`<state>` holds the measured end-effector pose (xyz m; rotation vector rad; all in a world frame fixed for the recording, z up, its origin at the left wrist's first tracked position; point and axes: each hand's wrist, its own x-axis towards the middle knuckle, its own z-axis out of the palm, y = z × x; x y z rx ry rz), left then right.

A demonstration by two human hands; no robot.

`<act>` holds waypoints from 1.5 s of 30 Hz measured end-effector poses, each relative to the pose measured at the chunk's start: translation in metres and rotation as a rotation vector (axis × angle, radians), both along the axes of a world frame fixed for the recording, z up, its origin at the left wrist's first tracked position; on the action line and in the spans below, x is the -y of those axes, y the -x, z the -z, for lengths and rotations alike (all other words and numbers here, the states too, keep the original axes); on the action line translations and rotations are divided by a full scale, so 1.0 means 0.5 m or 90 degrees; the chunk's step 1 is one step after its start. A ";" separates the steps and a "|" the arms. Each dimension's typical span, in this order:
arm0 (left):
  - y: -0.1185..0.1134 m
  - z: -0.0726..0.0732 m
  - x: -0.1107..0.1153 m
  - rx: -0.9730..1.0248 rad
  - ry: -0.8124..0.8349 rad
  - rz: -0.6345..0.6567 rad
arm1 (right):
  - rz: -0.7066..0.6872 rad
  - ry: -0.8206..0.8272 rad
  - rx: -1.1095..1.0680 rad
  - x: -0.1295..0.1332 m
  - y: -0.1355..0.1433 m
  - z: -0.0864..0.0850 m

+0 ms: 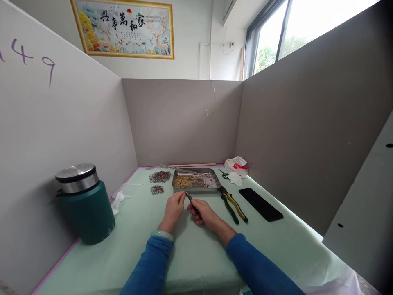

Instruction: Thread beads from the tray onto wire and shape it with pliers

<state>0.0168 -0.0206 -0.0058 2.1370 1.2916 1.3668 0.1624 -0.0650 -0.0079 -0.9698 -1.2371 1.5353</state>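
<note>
Just in front of a metal tray [196, 189], my two hands nearly meet. My right hand [201, 212] is wrapped round a small dark pair of pliers [189, 197], whose tip points up and left toward the fingers of my left hand. My left hand [175, 209] is closed in a pinch at that tip; what it holds is too small to make out. Gold beads [186, 181] lie in the left part of the tray, with clear and red pieces [209, 180] at its right. Two piles of red-and-silver pieces, a larger one [160, 176] and a smaller one [157, 189], sit left of the tray.
Yellow-and-green pliers [233, 205] and a black phone [260, 204] lie at the right. Behind them are scissors [225, 175], crumpled tissue [235, 178] and a tissue pack [236, 166]. A green flask [87, 209] stands at the left. Grey partitions [184, 123] enclose the table.
</note>
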 end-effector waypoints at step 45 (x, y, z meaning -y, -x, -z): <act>-0.017 -0.012 0.009 0.350 0.259 0.167 | 0.244 -0.314 0.275 -0.014 0.013 0.020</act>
